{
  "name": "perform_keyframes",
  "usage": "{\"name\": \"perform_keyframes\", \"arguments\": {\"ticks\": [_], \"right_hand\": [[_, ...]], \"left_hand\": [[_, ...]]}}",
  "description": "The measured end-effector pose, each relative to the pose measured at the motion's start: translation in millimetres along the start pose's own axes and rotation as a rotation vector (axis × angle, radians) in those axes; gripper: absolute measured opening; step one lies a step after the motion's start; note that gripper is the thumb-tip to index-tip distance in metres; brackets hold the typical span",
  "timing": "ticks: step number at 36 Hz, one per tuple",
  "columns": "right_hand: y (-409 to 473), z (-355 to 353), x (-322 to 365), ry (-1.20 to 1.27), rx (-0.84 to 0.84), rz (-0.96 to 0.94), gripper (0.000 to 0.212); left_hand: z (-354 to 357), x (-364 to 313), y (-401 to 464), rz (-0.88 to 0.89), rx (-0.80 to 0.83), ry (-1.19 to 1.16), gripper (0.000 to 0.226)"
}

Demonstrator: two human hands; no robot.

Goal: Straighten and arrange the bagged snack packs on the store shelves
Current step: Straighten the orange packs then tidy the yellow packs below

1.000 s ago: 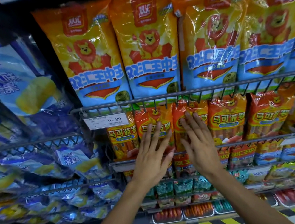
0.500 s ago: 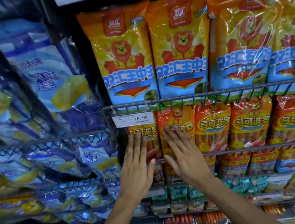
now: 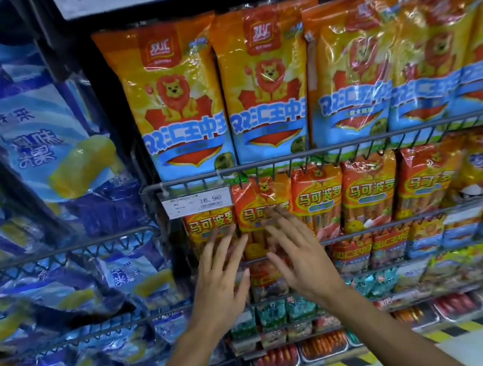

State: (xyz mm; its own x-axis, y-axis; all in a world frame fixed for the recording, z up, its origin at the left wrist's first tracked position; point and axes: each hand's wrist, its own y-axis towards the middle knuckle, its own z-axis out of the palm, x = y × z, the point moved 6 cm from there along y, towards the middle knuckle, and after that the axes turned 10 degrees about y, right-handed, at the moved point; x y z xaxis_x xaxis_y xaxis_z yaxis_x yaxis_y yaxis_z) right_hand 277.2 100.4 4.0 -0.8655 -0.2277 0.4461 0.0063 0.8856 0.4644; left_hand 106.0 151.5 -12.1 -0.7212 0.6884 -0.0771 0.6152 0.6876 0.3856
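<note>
Since the earlier frame we find the shelf shifted rightward in view, while our left hand (image 3: 220, 278) and right hand (image 3: 300, 258), fingers spread and released, hold nothing against the orange sausage packs (image 3: 262, 208) at frame centre.

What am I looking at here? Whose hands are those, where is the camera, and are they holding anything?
The camera sits on a person's head, so you see what they see, looking forward and down. The two arms reaching in are that person's own. The left hand and right hand have straight, spread fingers laid flat against small orange sausage packs standing in a wire shelf. Neither hand has a grip on anything; they seem to be patting the packs straight. Above stand big lion bags, with a white price tag clipped below them. To the left are blue bags.
</note>
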Motion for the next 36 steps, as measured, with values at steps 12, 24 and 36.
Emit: {"name": "perform_keyframes", "arguments": {"ticks": [12,24,36], "right_hand": [[-69,-69,-81,0.110,0.064,0.292,0.053],[-164,-210,-185,0.304,-0.005,0.431,0.050],[-194,-301,-311,0.404,-0.034,0.530,0.050]], "left_hand": [[15,-47,25,-0.165,0.034,0.046,0.071],[-4,-136,42,-0.333,-0.104,-0.193,0.021],[42,-355,114,-0.151,0.138,-0.524,0.039]]}}
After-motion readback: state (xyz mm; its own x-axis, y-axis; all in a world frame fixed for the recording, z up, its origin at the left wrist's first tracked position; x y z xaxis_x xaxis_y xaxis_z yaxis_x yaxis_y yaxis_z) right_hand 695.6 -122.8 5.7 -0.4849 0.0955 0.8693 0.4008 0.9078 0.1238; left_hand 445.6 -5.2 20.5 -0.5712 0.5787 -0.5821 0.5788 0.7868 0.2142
